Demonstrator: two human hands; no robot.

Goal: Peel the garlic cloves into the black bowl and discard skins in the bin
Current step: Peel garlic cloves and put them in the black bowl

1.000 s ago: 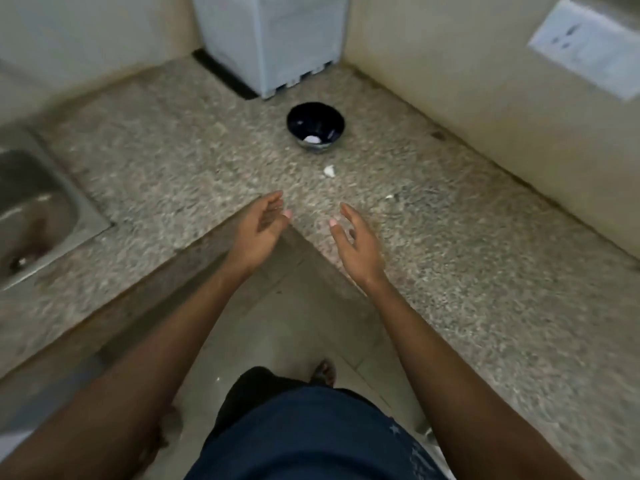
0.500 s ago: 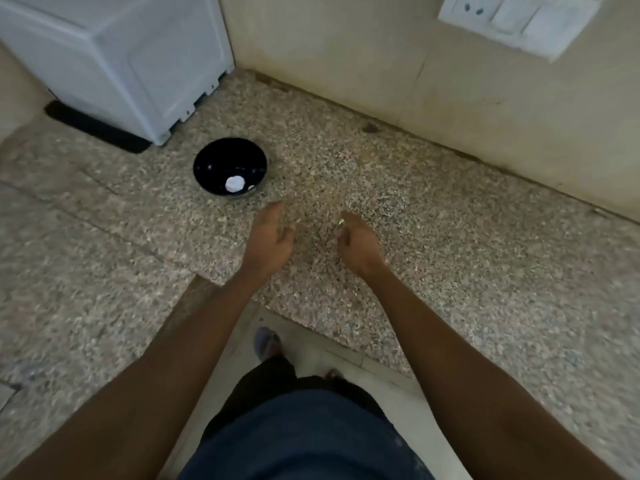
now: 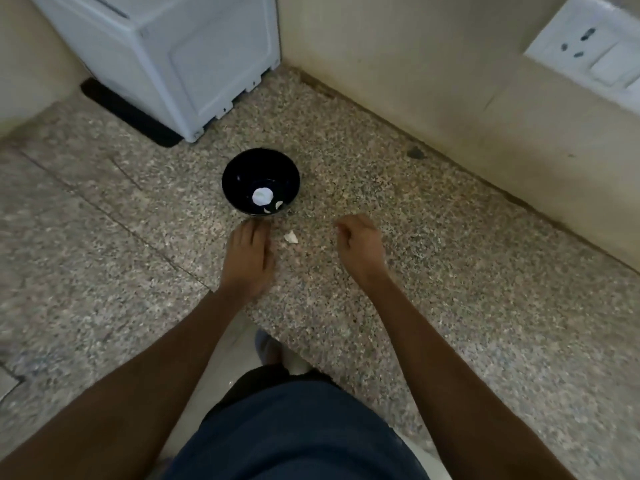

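My left hand [image 3: 247, 259] lies flat, fingers straight, just below the black bowl [image 3: 260, 181] at frame centre; my right hand [image 3: 360, 245] curls loosely, empty. Garlic skin [image 3: 291, 237] lies between them on the table [image 3: 450, 271].

A speckled grey-pink granite bench [image 3: 398, 237] wraps an inner corner. On it stands a round black bowl [image 3: 242, 168]. Behind the bowl sits a white boxy plastic appliance [image 3: 173, 53] on a black mat [image 3: 128, 114]; just in front of the bowl lies a small pale garlic scrap [image 3: 291, 237].
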